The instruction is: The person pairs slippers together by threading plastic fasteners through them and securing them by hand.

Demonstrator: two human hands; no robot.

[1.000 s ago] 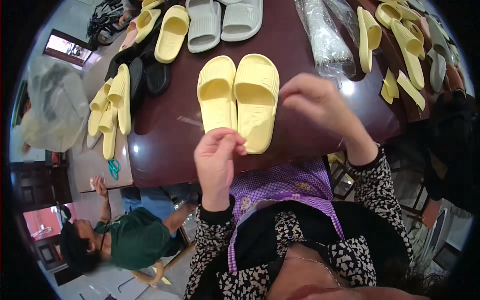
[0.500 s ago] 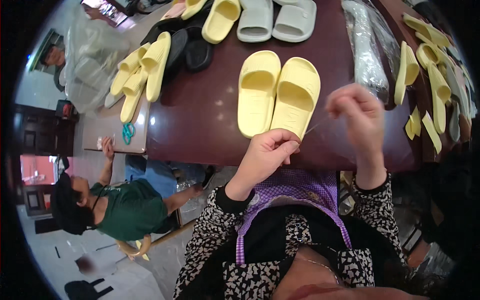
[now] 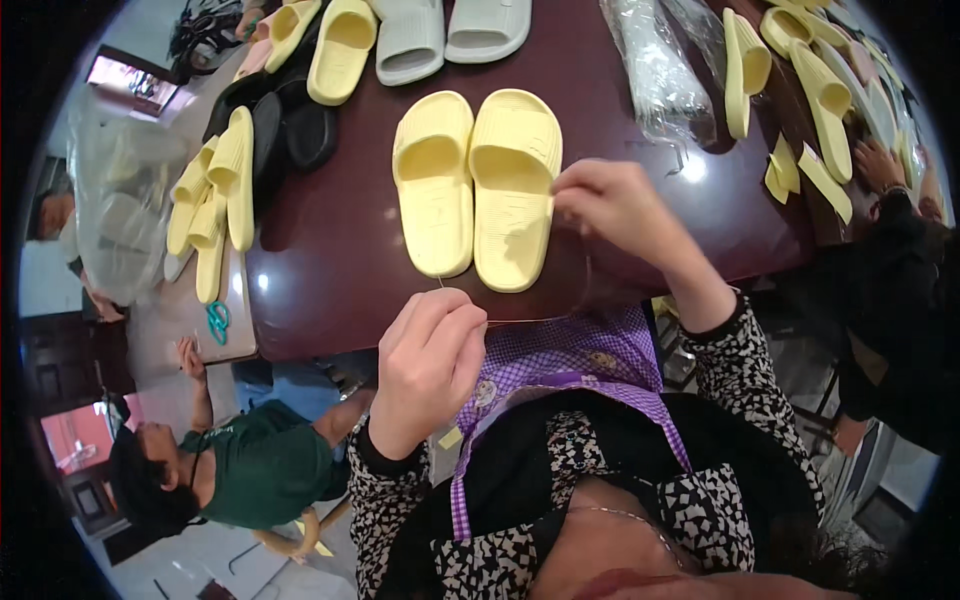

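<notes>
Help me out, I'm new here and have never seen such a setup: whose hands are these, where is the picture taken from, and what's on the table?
There is no machine here, just a person's two bare hands. A wide camera on that person's head looks down, which is why straight edges look bent.

On the shiny dark table lies a pair of yellow slippers. Gray slippers and a clear plastic bag lie farther back.

The left hand, just in front of the pair, seems to pinch a thin thread. The right hand is at the right slipper's outer edge; I can't tell whether it holds anything.
</notes>
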